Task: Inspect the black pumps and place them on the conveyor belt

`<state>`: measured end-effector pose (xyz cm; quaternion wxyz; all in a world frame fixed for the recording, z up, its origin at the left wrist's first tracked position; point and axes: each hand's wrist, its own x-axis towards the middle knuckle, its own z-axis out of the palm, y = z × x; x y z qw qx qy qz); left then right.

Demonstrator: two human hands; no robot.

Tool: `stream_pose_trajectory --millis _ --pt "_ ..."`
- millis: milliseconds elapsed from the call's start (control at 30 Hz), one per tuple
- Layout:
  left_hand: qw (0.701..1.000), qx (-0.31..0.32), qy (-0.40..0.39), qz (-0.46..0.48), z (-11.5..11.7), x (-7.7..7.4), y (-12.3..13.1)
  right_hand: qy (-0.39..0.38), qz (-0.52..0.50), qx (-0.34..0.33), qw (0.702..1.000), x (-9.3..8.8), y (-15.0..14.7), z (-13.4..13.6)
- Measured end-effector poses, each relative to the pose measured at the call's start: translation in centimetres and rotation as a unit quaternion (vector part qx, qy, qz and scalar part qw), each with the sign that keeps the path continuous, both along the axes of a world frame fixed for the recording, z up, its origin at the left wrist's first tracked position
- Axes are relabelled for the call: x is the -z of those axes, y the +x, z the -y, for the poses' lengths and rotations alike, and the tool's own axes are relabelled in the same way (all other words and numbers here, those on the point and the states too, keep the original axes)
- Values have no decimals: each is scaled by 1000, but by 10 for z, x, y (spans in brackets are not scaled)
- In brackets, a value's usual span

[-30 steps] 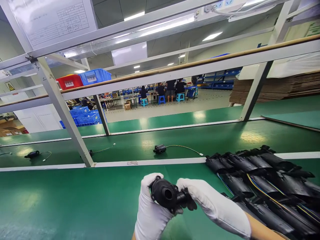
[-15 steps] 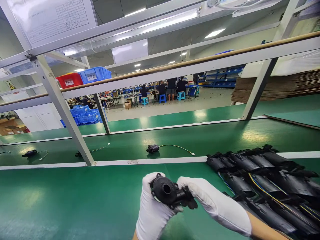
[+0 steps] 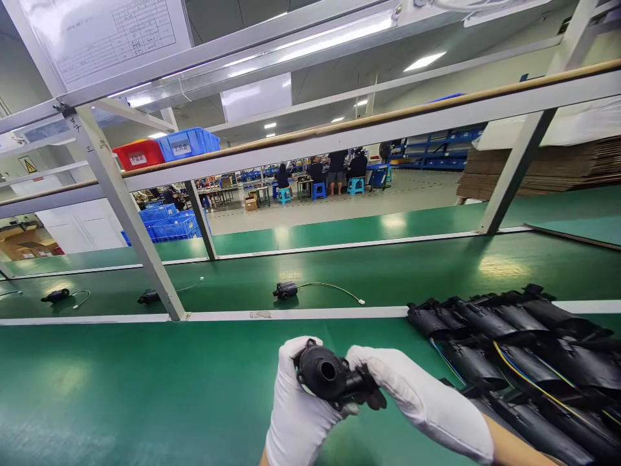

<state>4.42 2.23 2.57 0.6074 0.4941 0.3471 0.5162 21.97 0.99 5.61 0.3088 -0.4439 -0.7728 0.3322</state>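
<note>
Low in the middle of the head view, both white-gloved hands hold one black pump (image 3: 317, 374). Its round housing faces up toward me, with an open port in the centre and a side outlet pointing right. My left hand (image 3: 298, 411) wraps around the housing from the left and below. The fingers of my right hand (image 3: 395, 382) are closed on the outlet side, where a dark piece sticks out; its exact shape is unclear. Fingertips under the pump are partly hidden. To the right lie several similar black pumps (image 3: 517, 372) in rows, with coloured wires among them.
Beyond a white rail (image 3: 301, 314), a green conveyor belt (image 3: 388, 272) carries spaced pumps, one (image 3: 286, 290) with a thin cable. A slanted metal post (image 3: 130, 220) stands at left. Red (image 3: 140, 155) and blue (image 3: 189, 144) bins sit on the upper shelf. People sit far behind.
The pumps on the belt have slid left against the rail and post. My hands keep the same hold on the pump, and the whole view has shifted slightly.
</note>
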Motion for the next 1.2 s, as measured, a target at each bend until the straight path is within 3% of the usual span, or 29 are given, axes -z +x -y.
stream_pose_trajectory --millis 233,500,800,1200 --pt "996 51 -60 32 -1 11 0 11 -1 -23 1000 3 2 -2" --pt "966 45 -180 183 2 -8 3 14 2 -22 1000 4 1 -6" --pt "992 43 -77 94 -2 2 -2 -2 0 -26 1000 3 -2 -7" --pt "1000 21 0 19 -9 14 -6 -3 3 -24 1000 7 -3 -11"
